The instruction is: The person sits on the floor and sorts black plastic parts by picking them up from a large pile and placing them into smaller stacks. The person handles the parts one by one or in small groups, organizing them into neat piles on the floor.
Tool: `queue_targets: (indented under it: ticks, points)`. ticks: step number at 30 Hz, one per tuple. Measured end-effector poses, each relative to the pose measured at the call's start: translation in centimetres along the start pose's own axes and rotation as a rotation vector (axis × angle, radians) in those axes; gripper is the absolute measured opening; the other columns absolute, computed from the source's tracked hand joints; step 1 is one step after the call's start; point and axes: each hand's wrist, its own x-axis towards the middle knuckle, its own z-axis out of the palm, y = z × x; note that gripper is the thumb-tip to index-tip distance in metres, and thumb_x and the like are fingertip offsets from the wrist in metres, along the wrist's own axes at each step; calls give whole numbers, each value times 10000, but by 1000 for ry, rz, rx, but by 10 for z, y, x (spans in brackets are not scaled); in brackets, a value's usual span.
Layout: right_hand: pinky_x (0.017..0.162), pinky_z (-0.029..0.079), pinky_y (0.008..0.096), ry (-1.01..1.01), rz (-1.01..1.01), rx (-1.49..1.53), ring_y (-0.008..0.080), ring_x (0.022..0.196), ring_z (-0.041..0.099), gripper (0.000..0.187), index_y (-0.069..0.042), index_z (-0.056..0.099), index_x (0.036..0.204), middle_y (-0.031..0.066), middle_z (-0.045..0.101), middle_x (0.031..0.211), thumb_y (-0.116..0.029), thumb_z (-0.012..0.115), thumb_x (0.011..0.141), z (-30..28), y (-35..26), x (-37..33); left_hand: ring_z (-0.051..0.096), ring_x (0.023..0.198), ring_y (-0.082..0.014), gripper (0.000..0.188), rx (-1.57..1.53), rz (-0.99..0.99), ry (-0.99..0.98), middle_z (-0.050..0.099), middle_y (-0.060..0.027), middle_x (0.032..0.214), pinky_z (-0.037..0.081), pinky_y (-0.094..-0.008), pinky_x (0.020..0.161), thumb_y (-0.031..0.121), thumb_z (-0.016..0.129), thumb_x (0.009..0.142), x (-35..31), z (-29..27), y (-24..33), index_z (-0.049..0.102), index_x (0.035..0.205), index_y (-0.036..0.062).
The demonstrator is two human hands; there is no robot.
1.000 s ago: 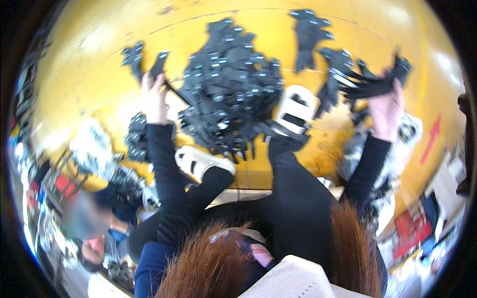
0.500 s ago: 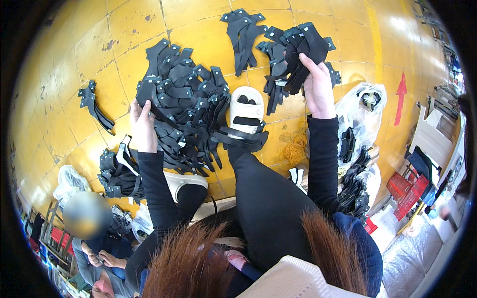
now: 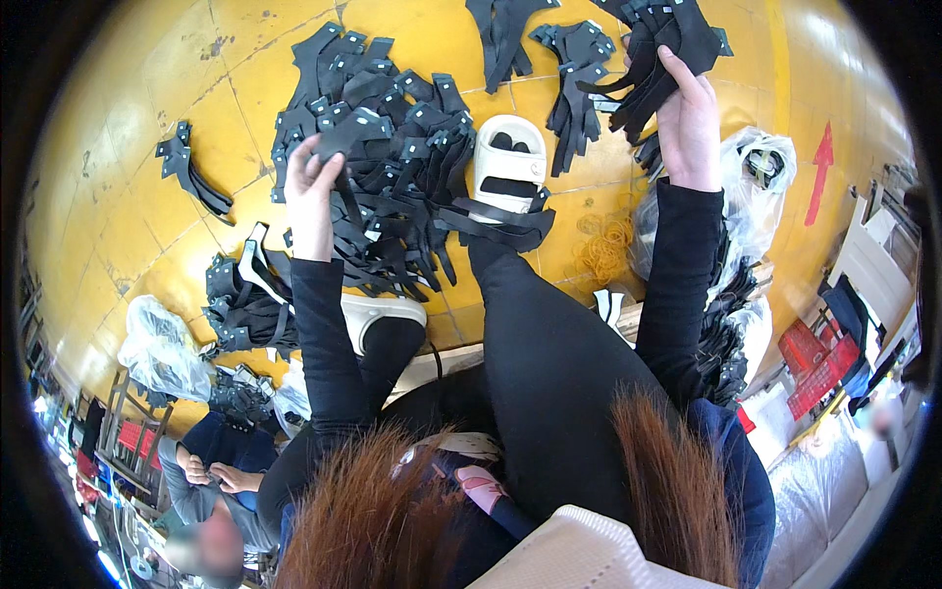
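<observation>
A big heap of flat black strap pieces, flared at one end and marked with small pale tags, lies on the floor in front of me. At its left side my left hand pinches the flared end of one strap piece between thumb and fingers. Over to the far right, my right hand is closed round a fanned bunch of black strap pieces, thumb on top. Its fingers are mostly hidden behind the bunch. Smaller stacks of strap pieces lie just left of that hand.
My foot in a cream slide sandal stands beside the heap, loose straps across the ankle. Yellow rubber bands lie right of it. A clear plastic bag stands farther right. Another person sits at the lower left.
The whole view has shifted. My right hand has moved farther out to the right with its bunch. My left hand has come inward over the heap, a strap piece still pinched in it.
</observation>
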Motion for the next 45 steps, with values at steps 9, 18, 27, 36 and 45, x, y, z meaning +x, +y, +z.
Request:
queue_targets:
  ticks: [9,18,27,36,45]
  points:
    - [959,445,327,-79,25,-10,208,1036,616,256,44,582,1139,122,651,1099,-97,523,933,10,-9,-4,591,916,-96,293,127,-74,-469,659,-53,1009,466,-237,828,48,584,898,-35,73,5,571,1185,-8]
    - [994,437,373,-42,22,-20,260,1135,568,324,70,511,1224,167,594,1196,-92,498,944,-2,3,5,607,804,-221,276,494,379,-860,622,-77,913,481,-308,783,94,669,806,-77,134,-38,603,1070,51]
    - [983,448,390,-2,39,-1,264,1115,574,307,43,508,1221,144,596,1176,-88,502,943,1,5,5,518,936,-216,287,870,663,-618,533,-28,988,403,-351,781,201,653,820,-78,118,-35,626,1099,138]
    - [959,435,336,10,45,58,194,1059,592,244,6,585,1141,99,629,1139,-71,553,912,1,0,2,563,717,-178,184,610,340,21,627,-77,866,467,-295,697,75,620,838,-19,59,-37,636,1020,51]
    - [994,437,369,12,30,-15,227,1106,573,303,32,523,1217,133,607,1173,-94,499,942,-2,1,5,500,1006,-272,499,1256,499,88,527,-77,1104,422,-390,848,156,687,783,23,18,-39,567,1265,206]
